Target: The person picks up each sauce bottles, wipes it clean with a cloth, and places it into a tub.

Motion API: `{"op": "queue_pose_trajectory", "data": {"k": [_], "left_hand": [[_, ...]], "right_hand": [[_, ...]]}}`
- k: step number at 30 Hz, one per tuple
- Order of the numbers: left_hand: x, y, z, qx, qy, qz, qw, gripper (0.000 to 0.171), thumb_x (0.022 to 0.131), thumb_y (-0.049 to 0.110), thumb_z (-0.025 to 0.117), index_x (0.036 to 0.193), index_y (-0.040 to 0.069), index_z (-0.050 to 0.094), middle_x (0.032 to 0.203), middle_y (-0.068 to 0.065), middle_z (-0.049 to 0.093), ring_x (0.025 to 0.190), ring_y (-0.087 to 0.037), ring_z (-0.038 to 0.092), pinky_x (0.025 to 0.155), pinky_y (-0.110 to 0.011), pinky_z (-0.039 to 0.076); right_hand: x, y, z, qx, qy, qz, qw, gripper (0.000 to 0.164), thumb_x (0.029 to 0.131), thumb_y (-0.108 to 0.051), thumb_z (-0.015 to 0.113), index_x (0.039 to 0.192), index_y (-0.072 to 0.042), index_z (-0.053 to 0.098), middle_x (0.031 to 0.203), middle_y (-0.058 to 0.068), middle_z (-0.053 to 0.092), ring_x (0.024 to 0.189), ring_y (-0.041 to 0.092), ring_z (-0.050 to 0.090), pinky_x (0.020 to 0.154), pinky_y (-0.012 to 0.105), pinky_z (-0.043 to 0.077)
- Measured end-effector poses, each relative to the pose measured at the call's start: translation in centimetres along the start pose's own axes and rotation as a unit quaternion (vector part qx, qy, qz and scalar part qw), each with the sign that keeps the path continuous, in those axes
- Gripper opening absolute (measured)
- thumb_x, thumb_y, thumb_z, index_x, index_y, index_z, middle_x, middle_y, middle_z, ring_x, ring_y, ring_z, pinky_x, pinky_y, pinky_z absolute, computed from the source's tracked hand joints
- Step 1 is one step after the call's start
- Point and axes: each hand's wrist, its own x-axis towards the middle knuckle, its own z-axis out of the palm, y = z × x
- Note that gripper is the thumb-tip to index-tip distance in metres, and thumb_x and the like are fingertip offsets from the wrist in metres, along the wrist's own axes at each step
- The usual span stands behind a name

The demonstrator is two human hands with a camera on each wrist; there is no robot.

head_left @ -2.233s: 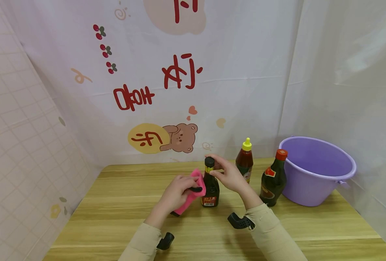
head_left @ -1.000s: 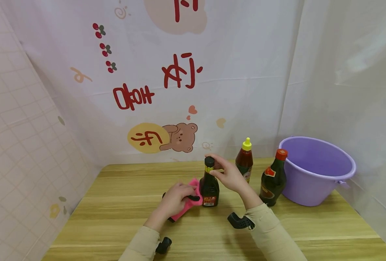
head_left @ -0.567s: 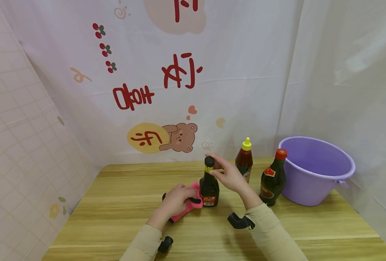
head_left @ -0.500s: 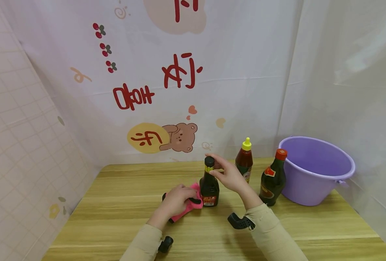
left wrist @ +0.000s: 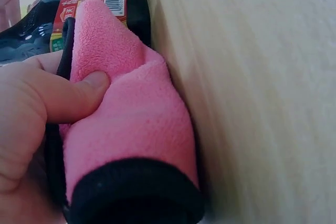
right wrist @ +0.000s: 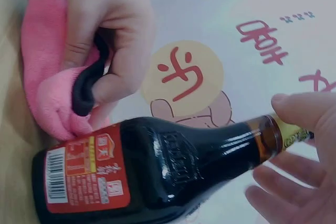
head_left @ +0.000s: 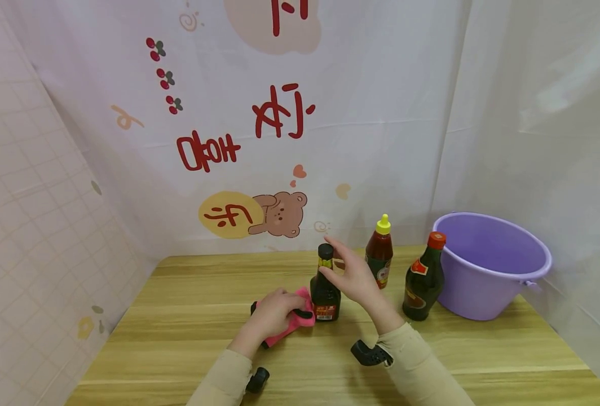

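In the head view a dark sauce bottle [head_left: 325, 296] with a black cap and red label stands upright on the wooden table. To its left, my left hand [head_left: 273, 314] pinches a pink cloth [left wrist: 131, 108] with black edging, bunched against the lower part of the bottle near the tabletop. The left thumb presses on the plush side in the left wrist view. My right hand [head_left: 357, 276] is at the bottle's neck from the right, its thumb and fingers spread loosely on either side of it. In the right wrist view its thumb [right wrist: 302, 109] overlaps the yellow neck band.
A red sauce bottle [head_left: 379, 256] with a yellow nozzle stands behind the right forearm. Right of it are a dark green bottle [head_left: 424, 282] with a red cap and a purple bucket [head_left: 475, 296]. A printed white curtain [head_left: 381, 141] hangs behind the wooden table [head_left: 193, 316].
My left hand has lowered the pink cloth from the bottle's shoulder to its lower side. My right fingers have just spread apart and loosened at the neck. The bottle has stayed in place.
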Motion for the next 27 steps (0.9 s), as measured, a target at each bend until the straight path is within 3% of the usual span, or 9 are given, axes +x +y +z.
{"op": "queue_pose_trajectory", "data": {"k": [5, 11, 16, 21, 27], "left_hand": [[-0.5, 0.1, -0.6, 0.004, -0.011, -0.027, 0.9996, 0.027, 0.082, -0.008, 0.07, 0.089, 0.018, 0.069, 0.089, 0.008, 0.068, 0.087, -0.023, 0.061, 0.077, -0.037, 0.053], [-0.9, 0.0, -1.5, 0.028, 0.016, -0.037, 0.9988, 0.03, 0.08, -0.005, 0.073, 0.094, 0.021, 0.068, 0.092, 0.01, 0.068, 0.086, -0.022, 0.059, 0.072, -0.036, 0.052], [-1.1, -0.1, -2.1, 0.028, 0.038, -0.04, 0.9981, 0.033, 0.079, -0.002, 0.076, 0.104, 0.019, 0.071, 0.1, 0.006, 0.071, 0.088, -0.022, 0.059, 0.075, -0.038, 0.053], [-1.4, -0.2, -2.2, 0.018, 0.048, -0.039, 0.9979, 0.035, 0.078, -0.005, 0.076, 0.107, 0.016, 0.072, 0.103, 0.004, 0.072, 0.088, -0.022, 0.059, 0.076, -0.04, 0.053], [-1.7, -0.5, -2.0, 0.007, 0.057, -0.046, 0.9973, 0.035, 0.078, -0.004, 0.077, 0.107, 0.015, 0.074, 0.103, 0.005, 0.072, 0.089, -0.021, 0.06, 0.08, -0.04, 0.052]], "right_hand": [[-0.1, -0.4, 0.3, -0.052, 0.043, 0.012, 0.998, 0.07, 0.082, -0.017, 0.082, 0.144, -0.011, 0.049, 0.121, 0.016, 0.062, 0.106, 0.032, 0.063, 0.087, 0.048, 0.054], [-0.1, -1.0, 0.7, -0.096, 0.064, 0.041, 0.992, 0.069, 0.079, -0.025, 0.085, 0.138, -0.009, 0.053, 0.106, 0.01, 0.063, 0.091, 0.026, 0.067, 0.076, 0.043, 0.057], [0.2, -1.4, 0.8, -0.129, 0.079, 0.056, 0.987, 0.061, 0.077, -0.029, 0.087, 0.127, -0.01, 0.058, 0.096, 0.006, 0.063, 0.081, 0.023, 0.066, 0.065, 0.038, 0.055], [0.5, -1.5, 1.0, -0.14, 0.091, 0.048, 0.985, 0.053, 0.077, -0.028, 0.087, 0.117, -0.01, 0.059, 0.089, 0.004, 0.063, 0.076, 0.019, 0.064, 0.062, 0.035, 0.054], [0.7, -1.3, 1.3, -0.137, 0.104, 0.011, 0.985, 0.047, 0.077, -0.023, 0.087, 0.112, -0.009, 0.059, 0.089, 0.004, 0.063, 0.074, 0.018, 0.064, 0.062, 0.035, 0.055]]}}
